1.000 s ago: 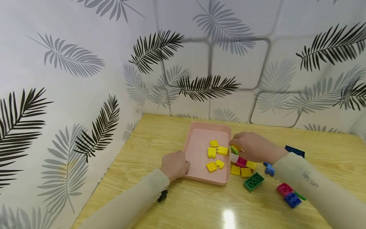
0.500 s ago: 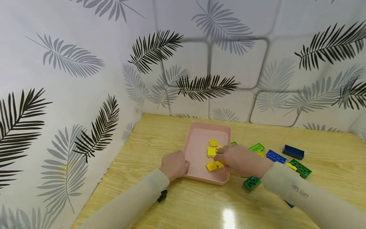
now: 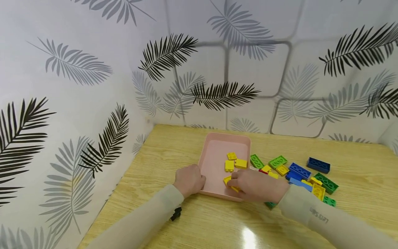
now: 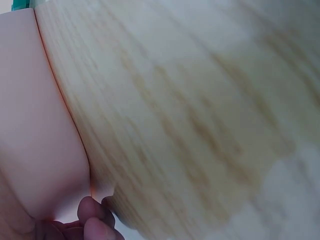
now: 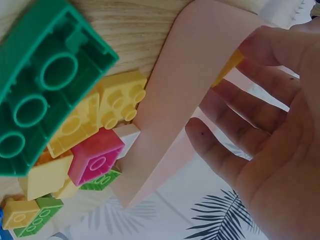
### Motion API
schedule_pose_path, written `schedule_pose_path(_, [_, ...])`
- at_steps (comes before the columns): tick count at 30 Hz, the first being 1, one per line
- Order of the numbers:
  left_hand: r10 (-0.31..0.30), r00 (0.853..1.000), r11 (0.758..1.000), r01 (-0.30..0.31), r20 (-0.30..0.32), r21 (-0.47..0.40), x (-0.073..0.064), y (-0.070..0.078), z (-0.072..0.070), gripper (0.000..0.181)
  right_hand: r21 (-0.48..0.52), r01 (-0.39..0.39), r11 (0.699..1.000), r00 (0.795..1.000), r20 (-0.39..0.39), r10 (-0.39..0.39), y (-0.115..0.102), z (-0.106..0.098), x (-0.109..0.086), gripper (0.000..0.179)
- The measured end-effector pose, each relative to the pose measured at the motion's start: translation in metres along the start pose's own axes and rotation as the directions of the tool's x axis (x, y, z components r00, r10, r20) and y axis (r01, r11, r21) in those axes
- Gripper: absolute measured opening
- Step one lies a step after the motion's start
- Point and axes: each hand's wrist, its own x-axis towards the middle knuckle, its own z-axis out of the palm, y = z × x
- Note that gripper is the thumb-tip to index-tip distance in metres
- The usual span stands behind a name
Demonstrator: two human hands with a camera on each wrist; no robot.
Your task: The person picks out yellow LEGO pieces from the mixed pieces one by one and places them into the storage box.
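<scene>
A shallow pink tray [image 3: 214, 152] lies on the wooden table. My left hand [image 3: 189, 180] grips its near left side, fingers curled at the wall; the left wrist view shows fingertips [image 4: 95, 220] below the tray wall. Over the tray's near right corner reaches my right hand [image 3: 259, 185]. Between its thumb and fingers, in the right wrist view, shows part of a yellow toy brick [image 5: 229, 69]. Other yellow bricks [image 3: 229, 166] lie in the tray beyond the fingers. One yellow brick [image 3: 227, 180] is partly covered by the right fingertips.
Right of the tray spreads a loose group of bricks: light green [image 3: 278, 161], blue [image 3: 300, 170], dark blue [image 3: 318, 165], green [image 3: 325, 183] and several yellow. A pink-red brick [image 5: 96, 155] lies close by the tray wall. A leaf-patterned wall covering [image 3: 192, 114] rises behind the table.
My right hand has moved from the bricks beside the tray, leftward over its right wall, then nearer to me inside it. My left hand stays on the tray, which has not moved.
</scene>
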Motion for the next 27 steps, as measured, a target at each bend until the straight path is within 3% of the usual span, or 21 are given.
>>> schedule_pose_path(8, [-0.002, 1.0, 1.0, 0.002, -0.006, 0.004, 0.0, 0.001, 0.0, 0.032, -0.038, 0.013, 0.999, 1.0, -0.024, -0.014, 0.002, 0.001, -0.002, 0.029])
schedule_pose_path(16, [-0.009, 1.0, 1.0, 0.009, -0.001, 0.005, 0.0, 0.001, 0.0, 0.032, -0.065, -0.02, 0.998, 0.989, -0.147, 0.01, 0.019, -0.011, -0.018, 0.026])
schedule_pose_path(27, [-0.011, 1.0, 1.0, 0.011, 0.012, -0.015, 0.001, 0.0, 0.001, 0.031, -0.059, -0.193, 0.979, 0.97, -0.16, 0.181, 0.058, -0.016, -0.05, 0.031])
